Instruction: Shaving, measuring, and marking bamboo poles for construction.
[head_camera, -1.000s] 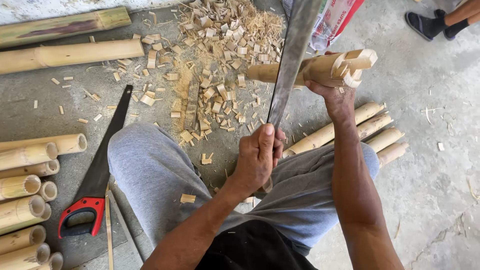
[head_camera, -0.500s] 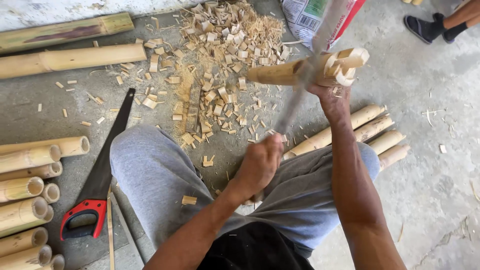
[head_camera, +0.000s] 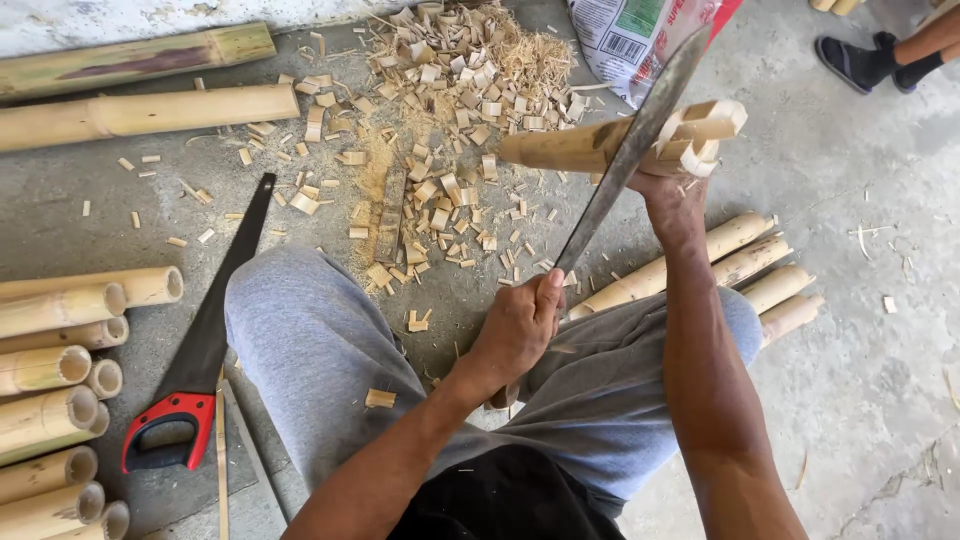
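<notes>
Two hands are at work above our grey-trousered knees. Our left hand (head_camera: 520, 325) is clenched round the handle of a long flat metal blade (head_camera: 628, 150), which slants up and away to cross the bamboo piece (head_camera: 580, 147). Our right hand (head_camera: 672, 195) grips that piece from underneath, fingers wrapped tight; it is a pale, round, hollow stalk held level above the floor, its far end split into several squarish strips.

Left of the bamboo piece and nearer to us, one handsaw (head_camera: 195, 345) lies on the concrete, black blade, red and black plastic handle. Beyond the saw's handle side we count about nine cut bamboo tubes (head_camera: 60, 400), stacked with open ends showing. Right of the bamboo piece, under our right forearm, lie four more short tubes (head_camera: 745, 270).

Farther left of the bamboo piece spreads a heap of pale chips and stringy shavings (head_camera: 440, 110), too many to count, and two long poles (head_camera: 140, 80), one greenish, one tan. Just beyond the bamboo piece sits one crumpled printed sack (head_camera: 625, 30), white with green and red patches. A sandalled foot (head_camera: 865, 60) shows at the far right.
</notes>
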